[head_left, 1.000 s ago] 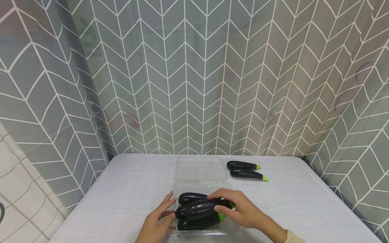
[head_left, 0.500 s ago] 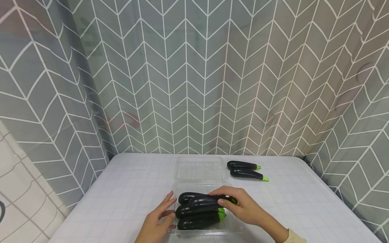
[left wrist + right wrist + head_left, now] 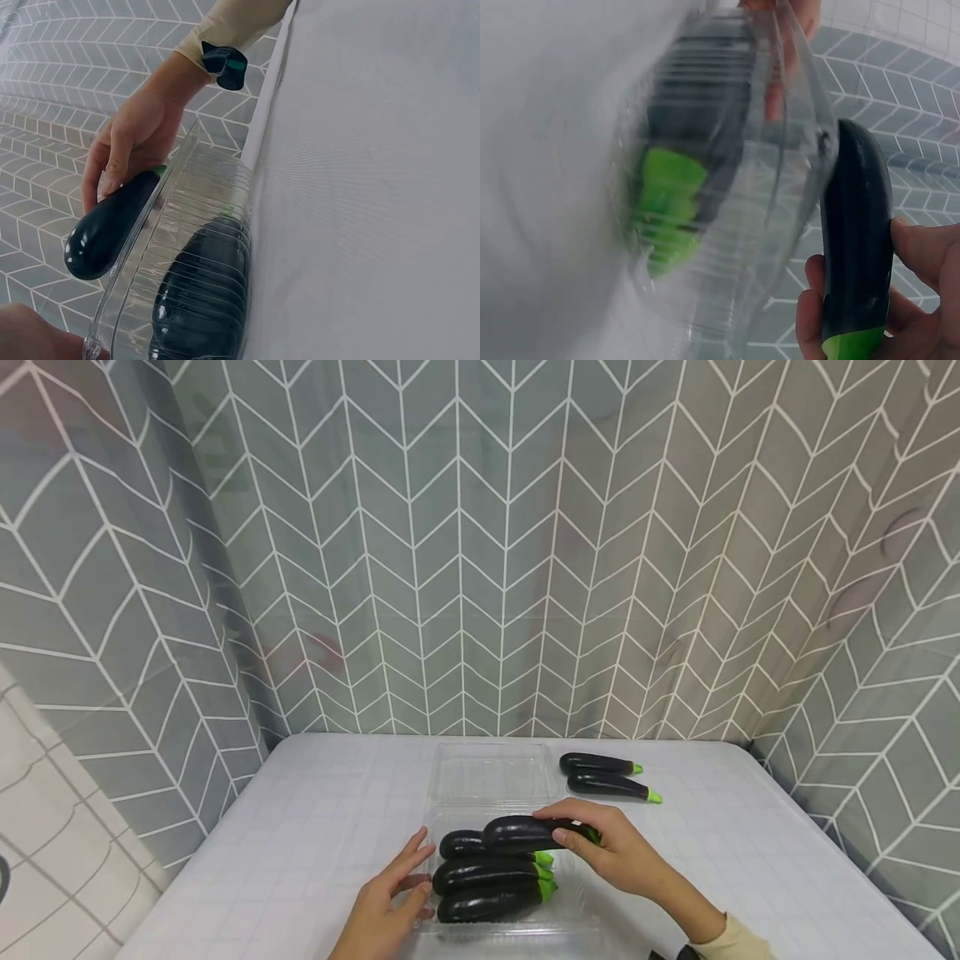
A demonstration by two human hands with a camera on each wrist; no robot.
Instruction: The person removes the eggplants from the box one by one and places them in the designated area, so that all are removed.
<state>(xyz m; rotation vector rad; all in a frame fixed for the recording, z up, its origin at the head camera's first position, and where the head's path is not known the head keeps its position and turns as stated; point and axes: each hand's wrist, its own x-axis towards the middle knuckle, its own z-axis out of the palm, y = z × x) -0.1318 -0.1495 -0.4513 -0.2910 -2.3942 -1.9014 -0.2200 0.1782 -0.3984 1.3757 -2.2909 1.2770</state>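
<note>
My right hand (image 3: 611, 847) pinches a dark purple eggplant (image 3: 517, 833) with a green stem end. The left wrist view shows this eggplant (image 3: 112, 225) raised above the rim of a clear plastic box (image 3: 157, 247). Three eggplants lie side by side in the box (image 3: 570, 910): a front one (image 3: 487, 903), a middle one (image 3: 480, 872) and a back one (image 3: 459, 843), partly hidden behind the held eggplant. My left hand (image 3: 382, 902) rests against the box's left side, fingers spread and touching its edge.
The box's clear hinged lid (image 3: 491, 774) lies open behind it. Two more eggplants, one (image 3: 596, 764) behind the other (image 3: 607, 785), lie at the back right of the white-covered table (image 3: 315, 827). Patterned grey curtains (image 3: 480, 568) stand along the back and sides.
My right hand has lifted the eggplant off the others and moved it back and to the right, uncovering the middle and front ones. The left hand has stayed at the box's side.
</note>
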